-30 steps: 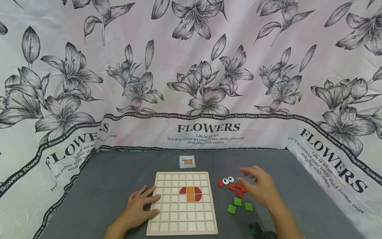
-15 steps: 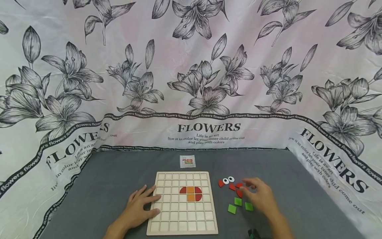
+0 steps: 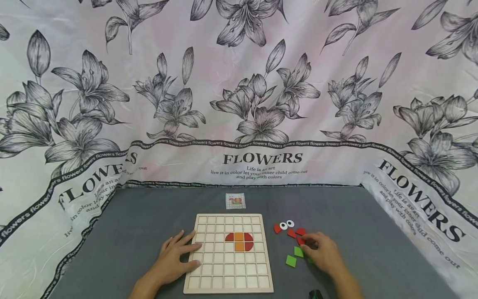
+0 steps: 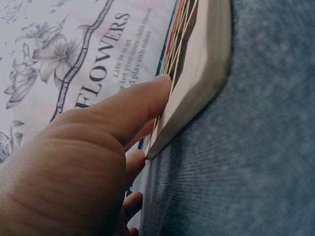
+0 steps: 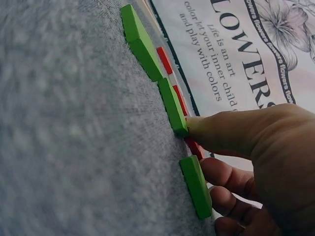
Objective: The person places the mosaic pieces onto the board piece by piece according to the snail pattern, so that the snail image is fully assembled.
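My left hand rests with spread fingers on the left edge of a pale wooden grid board; its thumb touches the rim in the left wrist view. Orange squares and dark red rounded pieces sit in the board's cells. Right of the board, my right hand pinches a red quarter-circle piece between thumb and forefinger. Close by lie green square tiles, one partly hidden by the hand in the head view; a green tile stands out below the thumb in the right wrist view.
Other red pieces and two white eye discs lie beyond the green tiles. A small printed pattern card is behind the board. A dark object shows at the front edge. Flower-printed cloth surrounds the grey table.
My right hand has come down and toward me, from above the red pieces to one beside the green tiles, its thumb and forefinger closing. The left hand stays on the board.
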`<state>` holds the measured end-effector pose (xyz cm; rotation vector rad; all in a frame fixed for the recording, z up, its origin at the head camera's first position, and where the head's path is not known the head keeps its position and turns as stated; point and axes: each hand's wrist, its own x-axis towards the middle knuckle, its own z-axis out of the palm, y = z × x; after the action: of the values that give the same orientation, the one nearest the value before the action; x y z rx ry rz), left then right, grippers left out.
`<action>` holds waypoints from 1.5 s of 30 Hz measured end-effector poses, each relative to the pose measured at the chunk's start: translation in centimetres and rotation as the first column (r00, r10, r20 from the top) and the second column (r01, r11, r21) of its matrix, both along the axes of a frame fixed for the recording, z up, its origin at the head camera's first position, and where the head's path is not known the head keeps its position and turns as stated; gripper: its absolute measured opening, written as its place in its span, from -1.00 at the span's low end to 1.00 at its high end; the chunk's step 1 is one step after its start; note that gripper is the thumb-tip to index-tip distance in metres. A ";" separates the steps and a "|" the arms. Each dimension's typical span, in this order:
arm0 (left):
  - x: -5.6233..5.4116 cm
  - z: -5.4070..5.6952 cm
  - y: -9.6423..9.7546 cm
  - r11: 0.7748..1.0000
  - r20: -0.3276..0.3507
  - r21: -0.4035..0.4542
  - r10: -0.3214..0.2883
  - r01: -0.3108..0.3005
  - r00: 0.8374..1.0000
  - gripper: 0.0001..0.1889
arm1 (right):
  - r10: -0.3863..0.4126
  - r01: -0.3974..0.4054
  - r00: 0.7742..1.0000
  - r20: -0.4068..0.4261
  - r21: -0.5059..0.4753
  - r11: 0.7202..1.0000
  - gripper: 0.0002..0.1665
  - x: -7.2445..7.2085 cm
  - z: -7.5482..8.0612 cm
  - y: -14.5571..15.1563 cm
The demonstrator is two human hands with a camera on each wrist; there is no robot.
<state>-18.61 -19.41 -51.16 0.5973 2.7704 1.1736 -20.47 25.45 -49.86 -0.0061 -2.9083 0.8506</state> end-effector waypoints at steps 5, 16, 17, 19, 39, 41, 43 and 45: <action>0.0 0.0 -0.1 1.000 -0.014 -0.007 0.008 -0.008 1.000 -0.41 | -0.026 0.026 1.000 0.007 -0.019 0.999 -0.71 -0.2 -0.1 -0.1; -0.1 -0.1 0.0 1.000 -0.004 -0.008 0.003 -0.003 1.000 -0.42 | -0.022 0.021 0.999 -0.035 -0.016 1.000 -0.74 0.2 -0.4 0.3; -0.1 -0.1 0.0 1.000 -0.004 -0.008 0.003 -0.003 1.000 -0.42 | -0.016 0.015 0.999 -0.040 -0.012 1.000 -0.73 0.2 -0.4 0.2; -0.1 -0.1 -0.1 1.000 -0.008 -0.011 0.006 -0.006 1.000 -0.42 | -0.007 0.007 0.999 -0.049 -0.001 1.000 -0.71 0.2 -0.4 0.2; 0.0 -0.1 0.2 1.000 -0.033 -0.018 0.014 -0.014 0.999 -0.42 | -0.025 0.026 0.999 -0.037 0.052 0.998 -0.70 0.2 -0.3 0.0; 0.0 -0.1 0.1 1.000 -0.037 -0.021 0.015 -0.016 0.999 -0.41 | -0.025 0.027 0.999 -0.036 0.060 0.998 -0.71 0.1 -0.3 0.0; 0.0 0.0 0.1 1.000 -0.032 -0.021 0.016 -0.017 0.999 -0.41 | -0.031 0.032 0.999 -0.028 0.060 0.998 -0.72 0.1 -0.4 -0.1; 0.1 -0.1 0.0 0.999 -0.028 -0.026 0.019 -0.020 0.999 -0.42 | -0.038 0.039 0.999 -0.027 0.049 0.998 -0.74 0.2 -0.5 -0.2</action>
<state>-18.52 -19.40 -51.30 0.5901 2.8166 1.1389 -20.32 25.28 -50.35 -0.0465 -2.8943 0.7671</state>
